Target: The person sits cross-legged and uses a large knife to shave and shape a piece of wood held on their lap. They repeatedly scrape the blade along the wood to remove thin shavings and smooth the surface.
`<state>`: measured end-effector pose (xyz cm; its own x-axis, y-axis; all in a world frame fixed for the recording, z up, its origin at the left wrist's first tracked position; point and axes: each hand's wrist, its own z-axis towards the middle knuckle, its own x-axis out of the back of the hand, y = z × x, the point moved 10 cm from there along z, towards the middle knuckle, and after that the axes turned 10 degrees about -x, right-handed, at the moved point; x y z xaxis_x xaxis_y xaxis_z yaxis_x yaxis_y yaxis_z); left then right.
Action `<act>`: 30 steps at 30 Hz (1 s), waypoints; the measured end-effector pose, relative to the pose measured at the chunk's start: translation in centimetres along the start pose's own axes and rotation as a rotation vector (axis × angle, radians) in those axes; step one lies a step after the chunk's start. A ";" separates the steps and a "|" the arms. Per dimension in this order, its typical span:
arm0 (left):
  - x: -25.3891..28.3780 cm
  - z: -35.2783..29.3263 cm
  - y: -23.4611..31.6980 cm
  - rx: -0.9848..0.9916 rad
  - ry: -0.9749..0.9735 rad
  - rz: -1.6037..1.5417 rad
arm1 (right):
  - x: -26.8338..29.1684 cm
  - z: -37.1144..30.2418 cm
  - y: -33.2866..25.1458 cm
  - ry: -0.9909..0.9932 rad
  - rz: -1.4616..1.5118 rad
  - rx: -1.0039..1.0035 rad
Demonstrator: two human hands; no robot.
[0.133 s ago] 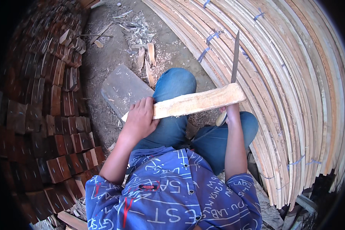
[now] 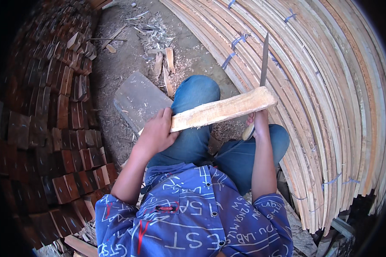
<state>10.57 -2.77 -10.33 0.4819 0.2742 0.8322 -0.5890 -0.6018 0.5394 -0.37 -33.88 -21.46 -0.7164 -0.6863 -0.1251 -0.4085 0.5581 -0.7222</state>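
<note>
A pale, rough-hewn piece of wood (image 2: 223, 110) lies across in front of me, its right end raised. My left hand (image 2: 158, 130) is closed round its left end. Behind the other end, my right hand (image 2: 260, 121) grips a long knife (image 2: 264, 64). Its blade points away from me past the wood, and the light-coloured handle (image 2: 248, 131) shows below the fist. The wood hides the lower blade and part of the right fingers.
Stacked dark wood blocks (image 2: 64, 162) rise on the left. Long pale wood strips (image 2: 326, 107), tied with blue bands, curve along the right. A flat grey slab (image 2: 139, 96) lies beyond my left hand. Offcuts (image 2: 170, 60) and shavings litter the ground ahead, past my bent knees (image 2: 197, 90).
The right end of the wood piece has shifted slightly up and to the right. Both hands keep their hold, and the knife has barely moved.
</note>
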 end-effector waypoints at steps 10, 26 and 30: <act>-1.7 0.1 -2.7 0.080 -0.204 -0.528 | -0.2 -0.3 -0.6 0.015 -0.034 0.013; 0.4 -0.4 -1.5 0.117 0.019 -0.187 | -0.7 -0.2 -0.4 0.005 -0.081 -0.002; 1.3 -0.7 -0.6 -0.005 0.132 -0.097 | -0.8 -0.1 -0.2 -0.006 -0.074 0.001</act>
<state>11.08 -1.57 -9.51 0.4474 0.4268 0.7859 -0.5474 -0.5642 0.6181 0.24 -33.38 -21.17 -0.6808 -0.7286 -0.0760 -0.4595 0.5056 -0.7302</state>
